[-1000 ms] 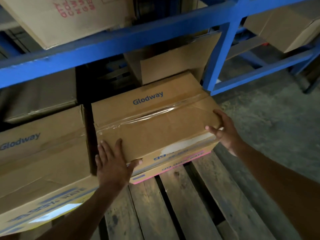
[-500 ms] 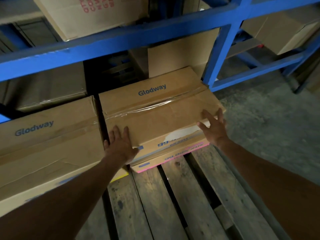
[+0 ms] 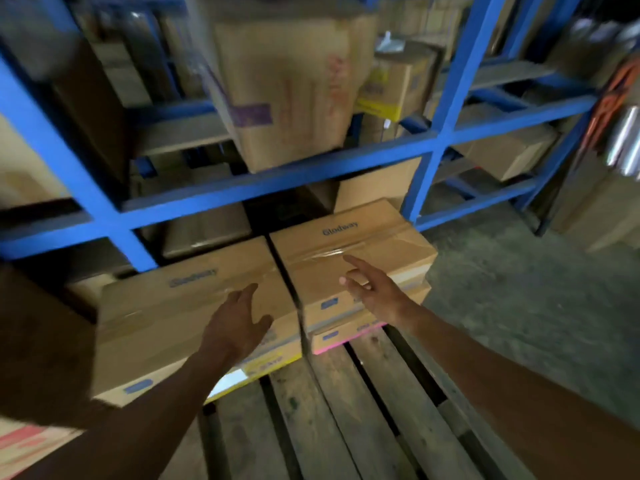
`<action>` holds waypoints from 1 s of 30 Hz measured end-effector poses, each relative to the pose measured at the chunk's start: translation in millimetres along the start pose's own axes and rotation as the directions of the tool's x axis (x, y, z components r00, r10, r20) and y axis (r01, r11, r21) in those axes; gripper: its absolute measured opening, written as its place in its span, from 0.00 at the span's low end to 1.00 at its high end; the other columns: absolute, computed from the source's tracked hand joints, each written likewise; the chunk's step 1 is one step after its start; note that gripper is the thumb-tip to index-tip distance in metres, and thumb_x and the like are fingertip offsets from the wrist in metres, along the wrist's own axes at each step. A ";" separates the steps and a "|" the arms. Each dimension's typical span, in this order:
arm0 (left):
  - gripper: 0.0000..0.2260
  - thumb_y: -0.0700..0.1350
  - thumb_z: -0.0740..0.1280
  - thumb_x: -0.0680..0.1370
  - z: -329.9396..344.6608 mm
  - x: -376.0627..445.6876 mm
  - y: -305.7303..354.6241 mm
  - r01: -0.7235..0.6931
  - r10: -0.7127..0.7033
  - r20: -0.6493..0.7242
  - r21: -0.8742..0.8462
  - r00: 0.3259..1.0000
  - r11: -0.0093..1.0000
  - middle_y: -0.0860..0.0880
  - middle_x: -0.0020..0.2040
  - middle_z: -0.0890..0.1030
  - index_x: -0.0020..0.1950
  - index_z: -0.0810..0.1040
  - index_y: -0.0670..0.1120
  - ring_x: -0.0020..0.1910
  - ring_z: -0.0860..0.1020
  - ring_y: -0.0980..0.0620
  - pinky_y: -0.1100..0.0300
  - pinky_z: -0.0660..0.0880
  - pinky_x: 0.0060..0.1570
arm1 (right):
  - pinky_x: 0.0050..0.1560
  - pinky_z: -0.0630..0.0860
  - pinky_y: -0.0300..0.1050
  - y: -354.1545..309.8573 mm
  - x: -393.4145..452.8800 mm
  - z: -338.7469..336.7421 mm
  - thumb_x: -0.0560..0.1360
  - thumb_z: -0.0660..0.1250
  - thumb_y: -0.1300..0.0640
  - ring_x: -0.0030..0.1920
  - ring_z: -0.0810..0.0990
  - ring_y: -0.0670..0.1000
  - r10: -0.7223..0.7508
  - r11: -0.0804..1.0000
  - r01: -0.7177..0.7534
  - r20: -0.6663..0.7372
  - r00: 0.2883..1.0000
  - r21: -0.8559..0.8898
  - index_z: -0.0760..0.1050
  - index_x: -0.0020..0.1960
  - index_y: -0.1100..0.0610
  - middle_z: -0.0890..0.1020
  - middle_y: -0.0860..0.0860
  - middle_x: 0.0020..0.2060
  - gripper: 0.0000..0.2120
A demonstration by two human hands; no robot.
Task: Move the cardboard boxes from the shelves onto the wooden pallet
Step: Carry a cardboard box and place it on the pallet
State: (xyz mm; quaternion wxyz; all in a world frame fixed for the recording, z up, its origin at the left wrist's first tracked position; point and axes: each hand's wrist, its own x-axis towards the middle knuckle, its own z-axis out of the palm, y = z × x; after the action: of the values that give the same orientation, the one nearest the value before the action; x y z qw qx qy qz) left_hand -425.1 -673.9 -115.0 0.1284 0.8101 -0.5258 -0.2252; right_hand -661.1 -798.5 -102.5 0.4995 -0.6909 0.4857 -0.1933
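Note:
Two taped "Glodway" cardboard boxes lie side by side on the far end of the wooden pallet (image 3: 349,417). The right box (image 3: 377,237) rests on another box with a pink edge (image 3: 346,341). The left box (image 3: 166,306) sits over a yellow-edged one. My left hand (image 3: 239,323) hovers open over the left box's near right corner. Above the right box's near edge, my right hand (image 3: 372,285) floats open with fingers spread. Neither hand holds anything. A large box (image 3: 287,91) stands on the blue shelf (image 3: 277,174) above.
Blue rack uprights (image 3: 450,98) and beams rise right behind the pallet, with more cartons on several levels. Grey concrete floor (image 3: 519,306) lies to the right. A carton with red print (image 3: 24,445) sits at the lower left. Orange straps and a foil roll (image 3: 627,140) hang at the far right.
Both hands have come off the right box and lifted away, fingers spread. My view has tilted up and back, showing more of the shelves.

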 end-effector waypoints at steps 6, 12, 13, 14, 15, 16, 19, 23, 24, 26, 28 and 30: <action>0.28 0.52 0.68 0.77 -165.3 -151.8 -81.8 0.037 -0.052 -0.158 -0.100 0.986 0.994 0.42 0.65 0.76 0.74 0.65 0.47 0.64 0.74 0.42 0.53 0.71 0.62 | 0.68 0.70 0.51 -179.1 -130.4 103.4 0.76 0.67 0.47 0.64 0.73 0.48 -0.133 0.989 0.124 0.135 0.982 0.078 0.63 0.74 0.49 0.73 0.52 0.67 0.28; 0.20 0.45 0.71 0.74 -273.7 -308.6 -172.4 0.061 -0.132 -0.223 -0.301 0.966 0.952 0.43 0.49 0.84 0.65 0.75 0.47 0.51 0.82 0.42 0.53 0.77 0.53 | 0.45 0.68 0.21 -314.8 -258.0 216.1 0.79 0.65 0.56 0.45 0.75 0.31 -0.216 0.976 0.212 0.258 0.942 0.044 0.62 0.75 0.58 0.73 0.42 0.51 0.26; 0.20 0.45 0.72 0.74 -286.3 -333.4 -188.2 0.064 -0.132 -0.219 -0.295 0.967 0.953 0.44 0.49 0.84 0.66 0.75 0.47 0.51 0.82 0.43 0.54 0.77 0.53 | 0.41 0.69 0.21 -332.1 -274.8 234.1 0.79 0.64 0.57 0.41 0.76 0.31 -0.226 0.974 0.225 0.295 0.929 0.037 0.62 0.74 0.59 0.75 0.43 0.48 0.26; 0.21 0.47 0.72 0.74 -299.5 -365.6 -210.0 0.077 -0.141 -0.208 -0.293 0.968 0.953 0.46 0.50 0.83 0.66 0.75 0.48 0.52 0.81 0.45 0.55 0.76 0.54 | 0.40 0.70 0.23 -351.7 -297.7 258.0 0.79 0.64 0.57 0.40 0.77 0.32 -0.223 0.974 0.224 0.329 0.918 0.037 0.61 0.74 0.58 0.76 0.45 0.47 0.26; 0.22 0.49 0.72 0.74 -306.7 -384.8 -220.2 0.081 -0.142 -0.200 -0.287 0.969 0.954 0.47 0.51 0.83 0.67 0.74 0.50 0.52 0.80 0.46 0.56 0.76 0.54 | 0.41 0.72 0.26 -362.1 -309.7 272.9 0.79 0.64 0.55 0.42 0.78 0.36 -0.218 0.975 0.218 0.332 0.918 0.036 0.60 0.75 0.57 0.78 0.46 0.48 0.27; 0.22 0.50 0.72 0.74 -312.6 -406.4 -237.1 0.099 -0.165 -0.203 -0.303 0.965 0.948 0.48 0.52 0.82 0.67 0.73 0.51 0.52 0.80 0.47 0.56 0.75 0.55 | 0.44 0.74 0.31 -373.7 -324.7 291.3 0.79 0.64 0.52 0.44 0.79 0.40 -0.234 0.971 0.239 0.343 0.910 0.029 0.59 0.76 0.56 0.79 0.48 0.48 0.29; 0.22 0.49 0.72 0.74 -334.7 -471.0 -291.8 0.191 -0.291 -0.218 -0.389 0.931 0.901 0.46 0.52 0.83 0.67 0.73 0.50 0.52 0.81 0.46 0.55 0.76 0.54 | 0.50 0.78 0.43 -407.6 -361.5 354.0 0.78 0.64 0.46 0.44 0.81 0.46 -0.252 0.964 0.266 0.406 0.878 0.023 0.61 0.74 0.53 0.81 0.48 0.47 0.29; 0.19 0.42 0.72 0.74 -348.6 -537.6 -353.1 0.276 -0.446 -0.280 -0.484 0.850 0.830 0.45 0.48 0.82 0.65 0.75 0.43 0.46 0.81 0.45 0.60 0.75 0.44 | 0.56 0.78 0.59 -413.2 -369.1 433.6 0.64 0.64 0.25 0.52 0.83 0.51 -0.243 0.967 0.246 0.491 0.837 0.060 0.63 0.73 0.45 0.80 0.51 0.58 0.42; 0.19 0.41 0.73 0.73 -349.0 -551.5 -368.3 0.293 -0.490 -0.297 -0.518 0.820 0.804 0.45 0.48 0.81 0.64 0.76 0.41 0.47 0.80 0.45 0.61 0.74 0.45 | 0.56 0.78 0.59 -417.3 -374.0 450.6 0.65 0.64 0.25 0.51 0.83 0.50 -0.234 0.969 0.238 0.513 0.826 0.059 0.62 0.73 0.44 0.80 0.51 0.58 0.42; 0.19 0.40 0.75 0.71 -354.5 -583.5 -397.7 0.336 -0.574 -0.310 -0.569 0.758 0.751 0.46 0.48 0.79 0.61 0.77 0.41 0.48 0.78 0.48 0.63 0.72 0.46 | 0.57 0.78 0.57 -441.6 -394.0 481.3 0.68 0.64 0.29 0.50 0.83 0.51 -0.215 0.970 0.242 0.565 0.797 0.027 0.61 0.74 0.47 0.80 0.52 0.57 0.40; 0.24 0.46 0.76 0.69 -358.6 -604.6 -428.8 0.381 -0.643 -0.263 -0.626 0.719 0.681 0.44 0.50 0.81 0.63 0.77 0.42 0.51 0.80 0.45 0.56 0.76 0.53 | 0.57 0.78 0.55 -456.8 -403.8 513.4 0.71 0.64 0.33 0.51 0.83 0.52 -0.178 0.974 0.225 0.623 0.761 0.003 0.60 0.75 0.48 0.79 0.53 0.59 0.38; 0.22 0.45 0.74 0.72 -362.7 -618.5 -450.2 0.419 -0.677 -0.222 -0.639 0.702 0.645 0.41 0.50 0.83 0.65 0.76 0.43 0.51 0.80 0.44 0.53 0.75 0.54 | 0.55 0.79 0.45 -465.2 -406.6 538.6 0.73 0.63 0.35 0.56 0.81 0.53 -0.155 0.977 0.213 0.665 0.730 -0.007 0.59 0.75 0.49 0.75 0.53 0.64 0.36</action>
State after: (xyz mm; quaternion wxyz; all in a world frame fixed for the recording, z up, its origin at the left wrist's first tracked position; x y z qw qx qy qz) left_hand -100.1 64.9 140.7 0.3912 0.8902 -0.1160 -0.2026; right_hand -217.9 -163.0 164.9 0.5881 -0.7791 0.2142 0.0354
